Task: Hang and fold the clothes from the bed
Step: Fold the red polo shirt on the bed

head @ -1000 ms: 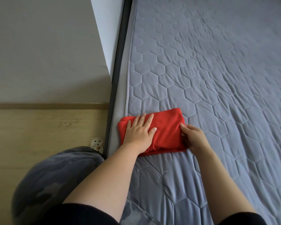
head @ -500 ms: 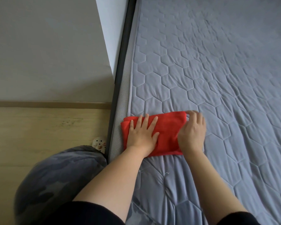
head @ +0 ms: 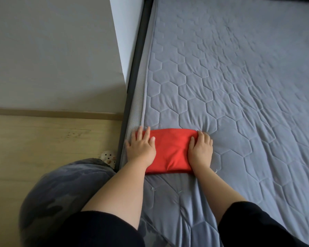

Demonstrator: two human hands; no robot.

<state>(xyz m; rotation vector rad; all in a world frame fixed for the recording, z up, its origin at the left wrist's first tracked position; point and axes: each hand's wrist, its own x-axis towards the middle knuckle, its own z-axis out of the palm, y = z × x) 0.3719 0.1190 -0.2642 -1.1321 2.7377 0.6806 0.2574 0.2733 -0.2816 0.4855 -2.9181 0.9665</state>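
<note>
Red cloth (head: 169,150) lies folded to a compact rectangle on bed (head: 239,86), at approx 6 o'clock in view, close to the bed's 9 o'clock edge. Change noted vs. 1 s ago: L hand (head: 141,148) has slid from mid-cloth out to the cloth's 9 o'clock end. It is now flat, fingers straight and spread, palm pressing down, holding nothing, outer fingers over the mattress edge. R hand (head: 201,148) has left its nip on the 3 o'clock edge and now sits palm-down on that end, thumb on the cloth. Its fingers are bent at the far corner; whether they catch the hem, cannot tell. Cloth reads flatter and squarer than before. Assessment: folding of this item looks complete and hands are doing a final press. No other garments in view on bed, so remaining work cannot be gauged. Risk: cloth sits near the edge and could slip off if nudged toward 9 o'clock.
</note>
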